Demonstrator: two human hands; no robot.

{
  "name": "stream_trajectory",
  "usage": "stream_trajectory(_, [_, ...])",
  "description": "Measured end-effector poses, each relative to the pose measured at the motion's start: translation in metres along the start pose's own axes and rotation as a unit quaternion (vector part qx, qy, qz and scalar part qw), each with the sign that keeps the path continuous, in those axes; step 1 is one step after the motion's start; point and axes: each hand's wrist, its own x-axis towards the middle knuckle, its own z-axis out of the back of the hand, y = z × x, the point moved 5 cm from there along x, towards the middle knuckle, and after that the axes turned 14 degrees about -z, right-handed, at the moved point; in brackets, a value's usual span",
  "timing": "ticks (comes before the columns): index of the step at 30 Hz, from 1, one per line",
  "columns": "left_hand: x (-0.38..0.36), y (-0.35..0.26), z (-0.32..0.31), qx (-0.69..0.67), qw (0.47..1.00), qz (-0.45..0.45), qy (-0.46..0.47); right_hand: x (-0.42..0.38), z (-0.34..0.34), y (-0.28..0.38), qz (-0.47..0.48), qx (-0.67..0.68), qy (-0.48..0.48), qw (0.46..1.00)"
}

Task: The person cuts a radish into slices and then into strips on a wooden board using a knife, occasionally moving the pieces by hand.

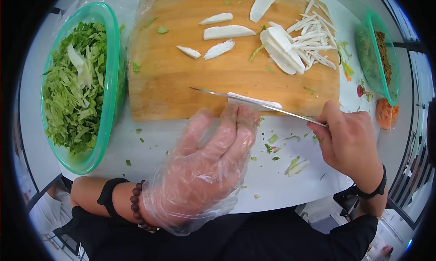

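My left hand, in a clear plastic glove, holds a long white vegetable slice with its fingertips near the front edge of the wooden cutting board. The fingers are bent and close together, the thumb side a little apart. Bare and wrapped round a handle, my right hand grips a knife. Its blade points left across the board and lies along the slice, just ahead of my left fingertips. Most of the handle is hidden in my fist. Farther up lie white slices and a pile of thin white strips.
On the left stands a green-rimmed tub full of shredded green leaves. Another green tub with brown crumbly food is at the right, beside a container of orange shreds. Leafy scraps litter the white table.
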Motion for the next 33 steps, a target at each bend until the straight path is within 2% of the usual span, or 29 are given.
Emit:
stream_trajectory(10, [0.000, -0.001, 0.001, -0.007, 1.000, -0.002, -0.007, 0.001, 0.005, 0.000, 0.019, -0.044, -0.021, 0.999])
stream_trajectory(16, [0.002, 0.002, 0.008, -0.061, 0.997, -0.010, 0.040, 0.006, 0.000, 0.002, 0.026, -0.046, 0.009, 0.999])
stream_trajectory(19, [0.000, 0.002, 0.007, -0.052, 0.999, -0.013, 0.009, 0.019, -0.007, 0.013, 0.061, -0.030, -0.010, 0.998])
stream_trajectory(24, [-0.005, -0.001, -0.001, -0.033, 0.999, -0.005, -0.033, 0.021, -0.009, 0.010, 0.037, -0.019, -0.035, 0.999])
stream_trajectory(28, [-0.006, -0.004, -0.003, -0.035, 0.999, -0.008, -0.017, 0.017, -0.003, 0.008, 0.037, 0.021, -0.050, 0.998])
stream_trajectory(33, [-0.008, -0.005, -0.007, -0.021, 0.997, -0.010, -0.075, 0.006, 0.002, 0.010, 0.043, 0.020, -0.049, 0.998])
